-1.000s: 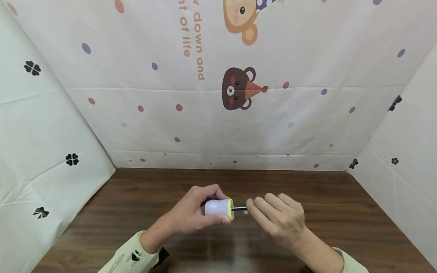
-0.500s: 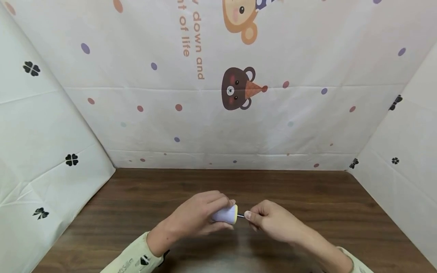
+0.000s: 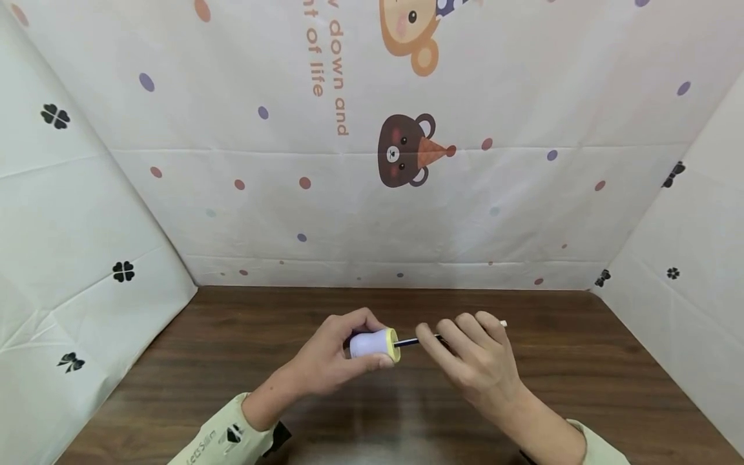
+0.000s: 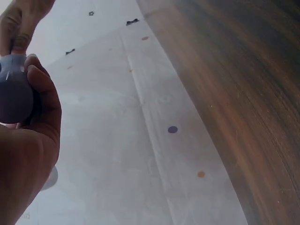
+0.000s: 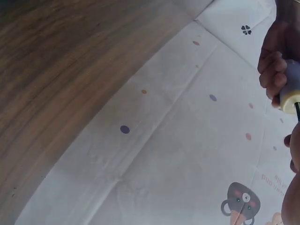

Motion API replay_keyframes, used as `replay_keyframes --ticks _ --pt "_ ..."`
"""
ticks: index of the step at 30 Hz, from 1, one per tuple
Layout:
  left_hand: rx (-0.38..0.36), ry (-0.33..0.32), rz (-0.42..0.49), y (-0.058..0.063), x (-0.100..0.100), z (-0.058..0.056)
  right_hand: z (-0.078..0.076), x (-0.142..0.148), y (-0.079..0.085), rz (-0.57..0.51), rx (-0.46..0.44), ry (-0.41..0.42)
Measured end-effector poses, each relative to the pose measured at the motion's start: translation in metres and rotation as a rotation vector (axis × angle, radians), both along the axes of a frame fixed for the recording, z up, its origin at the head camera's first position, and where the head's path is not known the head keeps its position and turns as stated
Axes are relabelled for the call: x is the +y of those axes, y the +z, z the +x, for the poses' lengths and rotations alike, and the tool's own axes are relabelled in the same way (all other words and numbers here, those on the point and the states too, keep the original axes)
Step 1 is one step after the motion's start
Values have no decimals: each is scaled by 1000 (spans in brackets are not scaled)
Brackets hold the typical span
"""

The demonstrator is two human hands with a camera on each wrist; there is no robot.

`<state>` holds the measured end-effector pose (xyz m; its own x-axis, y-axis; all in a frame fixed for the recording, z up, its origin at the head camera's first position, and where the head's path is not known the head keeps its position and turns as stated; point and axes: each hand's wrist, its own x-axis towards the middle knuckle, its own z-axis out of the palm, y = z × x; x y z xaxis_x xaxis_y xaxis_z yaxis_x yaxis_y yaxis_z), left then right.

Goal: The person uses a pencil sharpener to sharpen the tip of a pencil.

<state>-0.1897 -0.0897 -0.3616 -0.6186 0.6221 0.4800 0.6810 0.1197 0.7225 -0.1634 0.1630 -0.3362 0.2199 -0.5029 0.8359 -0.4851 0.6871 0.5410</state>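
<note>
Raised over the table, a small lilac pencil sharpener (image 3: 368, 344) with a yellow rim lies on its side in my left hand (image 3: 327, 358). Thumb and fingers grip it from both sides, and its yellow end faces right. A thin dark pencil (image 3: 409, 341) enters the middle of that end. My right hand (image 3: 479, 358) holds the pencil with curled fingers, hiding most of its length; a white tip shows past the knuckles. In the left wrist view the sharpener's rounded base (image 4: 16, 101) is near. The right wrist view shows the yellow rim (image 5: 289, 99) and the left fingers around the body.
Dark brown wooden table (image 3: 279, 316) lies under both hands. A white printed cloth (image 3: 349, 219) with dots and a bear stands behind it, and white cloth sides rise at left (image 3: 75, 303) and right (image 3: 686, 323).
My right hand has turned the pencil, first rolling over to show the thumb, then back to knuckles up. The left hand tilted with the sharpener and came back, both now slightly higher.
</note>
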Motion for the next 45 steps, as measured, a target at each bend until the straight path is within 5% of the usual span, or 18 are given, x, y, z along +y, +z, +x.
replay_keyframes --ticks 3,6,8,12,14,15,16,18,21,26,28,31,35,37,39,41,45 --pt "83 -11 -8 -1 1 -1 2 1 -3 -5 -16 2" --pt "263 21 -66 -2 0 -2 10 3 -10 -4 -250 -16" --pt "409 53 -128 -2 0 -2 18 5 -15 -12 -629 -16" --pt "659 70 -264 -5 1 -2 25 13 -12 -148 -1628 101" --pt "716 67 -306 -7 3 -2 22 17 -9 -226 -1923 137" --pt "731 66 -320 -8 3 -2 21 19 -8 -238 -1995 156" --pt "733 71 -326 -9 4 -2 21 20 -8 -231 -2005 153" --pt "693 85 -324 -10 4 -2 21 19 -10 -183 -1863 82" --pt "525 103 -270 -11 4 -4 22 14 -16 -82 -1380 -2" --pt "130 39 -92 -8 1 -5 7 5 -11 40 -325 29" --pt "-1 -36 -33 -7 1 -5 2 3 -5 41 -81 74" --pt "-184 -180 38 -6 1 -4 0 1 1 33 81 128" --pt "-297 -266 75 -5 1 -5 3 -3 1 22 85 122" --pt "-227 -211 49 -4 -1 -4 6 -3 -3 14 17 90" --pt "-88 -128 -9 -3 -2 -2 11 -3 -9 8 -148 55" --pt "116 -39 -98 -2 -4 -2 17 0 -16 -2 -483 37" --pt "476 41 -294 -1 -4 -1 23 9 -20 -114 -1573 206"
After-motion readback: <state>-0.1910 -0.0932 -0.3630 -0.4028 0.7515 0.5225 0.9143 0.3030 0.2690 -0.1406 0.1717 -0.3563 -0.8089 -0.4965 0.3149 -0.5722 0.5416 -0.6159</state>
